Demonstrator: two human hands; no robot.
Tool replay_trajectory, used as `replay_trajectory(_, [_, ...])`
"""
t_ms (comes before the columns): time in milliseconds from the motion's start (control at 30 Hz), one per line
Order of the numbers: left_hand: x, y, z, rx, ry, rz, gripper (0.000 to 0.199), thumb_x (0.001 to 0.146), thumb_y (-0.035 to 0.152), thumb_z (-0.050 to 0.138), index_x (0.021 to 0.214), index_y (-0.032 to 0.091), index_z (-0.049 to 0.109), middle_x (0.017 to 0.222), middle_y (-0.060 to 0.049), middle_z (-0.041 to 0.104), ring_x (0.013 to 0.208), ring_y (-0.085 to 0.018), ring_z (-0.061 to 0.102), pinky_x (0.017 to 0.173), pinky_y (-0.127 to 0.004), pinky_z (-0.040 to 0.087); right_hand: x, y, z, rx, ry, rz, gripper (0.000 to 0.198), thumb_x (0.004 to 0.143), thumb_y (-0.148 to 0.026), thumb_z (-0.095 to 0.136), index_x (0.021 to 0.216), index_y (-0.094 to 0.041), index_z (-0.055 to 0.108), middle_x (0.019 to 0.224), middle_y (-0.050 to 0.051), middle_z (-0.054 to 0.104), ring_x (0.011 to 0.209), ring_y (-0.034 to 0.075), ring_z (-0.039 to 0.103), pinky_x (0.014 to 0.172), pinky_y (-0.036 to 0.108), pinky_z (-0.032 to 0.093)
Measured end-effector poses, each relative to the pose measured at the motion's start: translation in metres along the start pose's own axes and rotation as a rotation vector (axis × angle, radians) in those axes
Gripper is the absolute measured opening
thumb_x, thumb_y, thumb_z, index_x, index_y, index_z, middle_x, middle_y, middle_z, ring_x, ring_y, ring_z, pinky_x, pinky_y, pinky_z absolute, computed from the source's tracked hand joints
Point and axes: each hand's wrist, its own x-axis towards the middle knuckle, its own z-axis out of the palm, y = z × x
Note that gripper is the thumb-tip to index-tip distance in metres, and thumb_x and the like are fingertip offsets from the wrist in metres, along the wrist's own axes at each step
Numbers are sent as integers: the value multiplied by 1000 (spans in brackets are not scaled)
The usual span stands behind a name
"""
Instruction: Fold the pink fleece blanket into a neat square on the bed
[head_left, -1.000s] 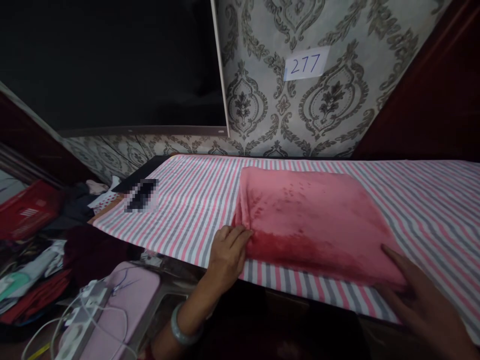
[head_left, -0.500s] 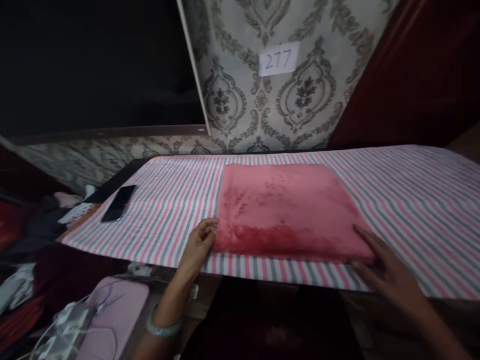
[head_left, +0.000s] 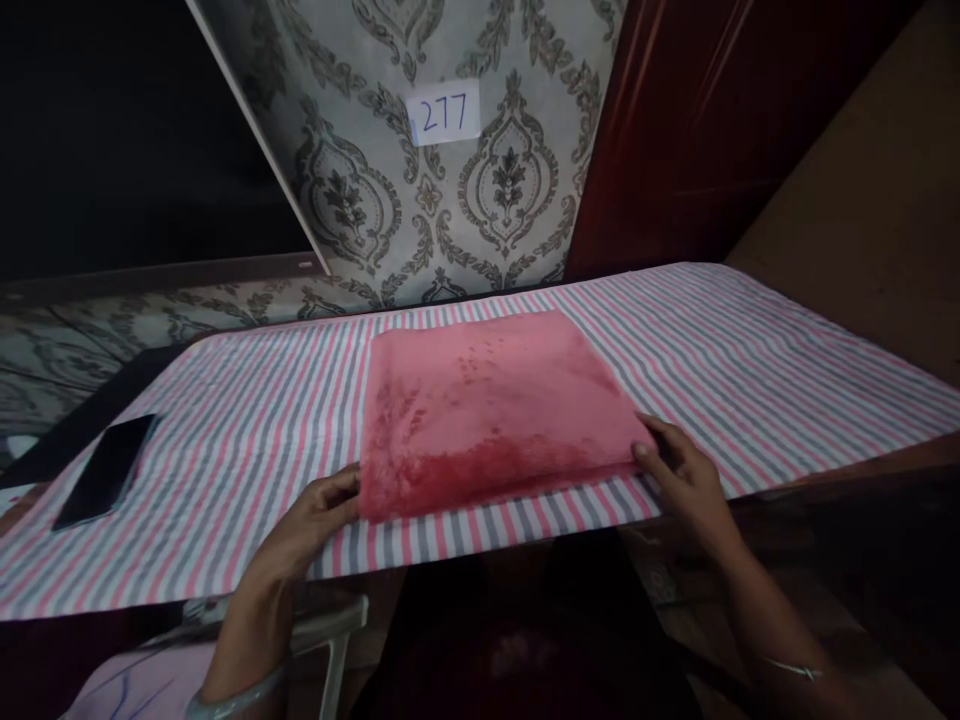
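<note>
A folded pink plush blanket (head_left: 487, 400) lies flat on the striped cloth (head_left: 285, 390), its nap darker red along the front. At its left front corner is my left hand (head_left: 319, 515), fingers bent and closed against the edge, with the tips hidden at the fabric. My right hand (head_left: 686, 475) grips the right front corner, its thumb on the near side and its fingers along the right edge.
A dark phone (head_left: 109, 470) rests on the cloth at the left. Behind the table are a large black screen (head_left: 135, 150), patterned wallpaper with a paper (head_left: 444, 112) marked 277, and a dark red panel (head_left: 675, 130). Below the front edge stands a chair frame (head_left: 334, 640).
My view has turned right, so the scene sits further left. My right hand has gone from spread fingers beside the corner to closing on it. My left hand stays at the left edge.
</note>
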Motion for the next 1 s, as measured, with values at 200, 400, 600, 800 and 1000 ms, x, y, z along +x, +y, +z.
replay_trajectory(200, [8,-6,6,-54,33,51,31,62,42,90,86,24,84,99,-6,81,114,-34,68,102,-43,53,4,-3,4,21,42,53,46,82,-64,69,104,-23,71,99,6,74,92,26,68,85,39,54])
replay_trajectory(400, [4,-16,6,-151,79,92,39,67,49,88,95,23,84,112,-11,79,123,-35,65,111,-45,47,5,-2,-1,41,-3,15,39,84,-60,70,101,-24,72,104,6,71,99,25,67,92,39,52])
replay_trajectory(600, [7,-10,1,86,-54,176,26,68,48,89,82,26,85,127,-8,74,137,-36,54,120,-45,37,7,5,0,73,-6,-30,37,83,-60,72,93,-25,76,108,8,70,105,26,66,98,41,51])
replay_trajectory(800, [3,-20,1,-135,107,130,40,71,54,85,98,25,84,125,-9,75,133,-37,57,117,-47,41,8,7,0,97,19,18,39,85,-63,69,91,-25,73,102,7,69,102,26,65,100,43,49])
replay_trajectory(1000, [0,-26,-3,-63,151,153,46,68,60,85,100,26,84,130,-10,72,140,-37,51,123,-47,33,8,5,0,97,20,39,40,87,-63,66,93,-24,73,101,7,70,100,26,65,97,43,50])
